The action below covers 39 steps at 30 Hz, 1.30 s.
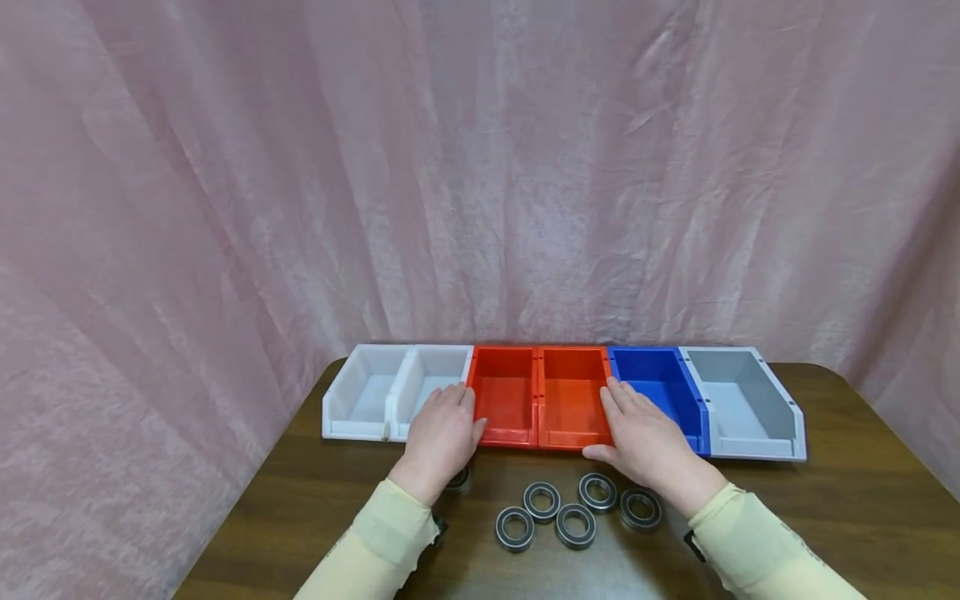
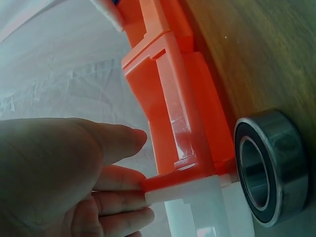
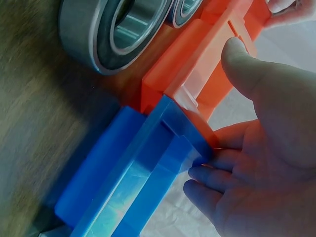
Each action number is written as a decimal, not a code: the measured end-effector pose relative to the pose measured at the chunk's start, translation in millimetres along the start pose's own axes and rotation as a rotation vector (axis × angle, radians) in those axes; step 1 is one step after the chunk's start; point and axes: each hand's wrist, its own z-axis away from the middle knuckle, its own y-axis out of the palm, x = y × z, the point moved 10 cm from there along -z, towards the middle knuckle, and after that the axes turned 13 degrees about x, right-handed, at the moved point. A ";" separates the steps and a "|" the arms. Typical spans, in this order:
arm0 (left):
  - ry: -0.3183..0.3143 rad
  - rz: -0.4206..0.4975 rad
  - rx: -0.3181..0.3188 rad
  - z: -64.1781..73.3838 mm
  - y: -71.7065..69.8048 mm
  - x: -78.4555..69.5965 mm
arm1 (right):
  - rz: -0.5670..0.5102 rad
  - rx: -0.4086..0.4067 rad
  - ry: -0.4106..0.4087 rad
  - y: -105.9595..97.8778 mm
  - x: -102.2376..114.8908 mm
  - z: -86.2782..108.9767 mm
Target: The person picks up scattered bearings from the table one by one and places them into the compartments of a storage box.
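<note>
My left hand [image 1: 442, 433] rests over the join between a white bin [image 1: 435, 360] and the left red bin [image 1: 504, 437]. Its fingers extend forward and the thumb lies toward the red bin's front. At the join of the right red bin [image 1: 570, 438] and the blue bin [image 1: 641, 363], my right hand [image 1: 647, 437] lies with its fingers along the divider. Both thumbs point inward, and neither hand grips anything. A ball bearing [image 2: 291, 168] sits near the left hand, partly hidden by the wrist in the head view. Another bearing [image 1: 641, 524] lies just below the right hand.
Another white bin [image 1: 339, 398] ends the row at left, and a grey bin [image 1: 757, 450] ends it at right. Several more bearings [image 1: 514, 546] lie flat on the wooden table [image 1: 262, 517] in front. A pink curtain [image 1: 480, 167] hangs behind.
</note>
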 end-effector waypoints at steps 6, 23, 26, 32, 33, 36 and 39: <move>0.016 0.002 -0.031 -0.7 -3.3 1.8 | 0.001 -0.005 0.001 1.0 -0.9 -2.2; 0.070 -0.004 -0.045 -7.3 -7.7 4.8 | -0.005 -0.013 -0.017 -2.7 -0.7 -1.0; 0.071 -0.008 -0.059 -6.1 -9.0 5.3 | -0.005 0.001 -0.020 -2.0 -0.7 -2.9; 0.045 -0.004 -0.053 -4.2 -6.0 5.9 | -0.023 0.031 -0.018 1.0 -1.0 -3.0; 0.042 -0.007 -0.051 -4.2 -5.5 5.4 | -0.024 0.032 -0.016 1.4 -1.4 -2.4; 0.045 -0.018 -0.060 -4.0 -5.3 3.2 | -0.024 0.028 -0.018 2.6 -3.3 -0.1; 0.049 -0.024 -0.076 -2.0 -6.4 1.8 | -0.032 0.021 -0.030 2.5 -4.4 2.6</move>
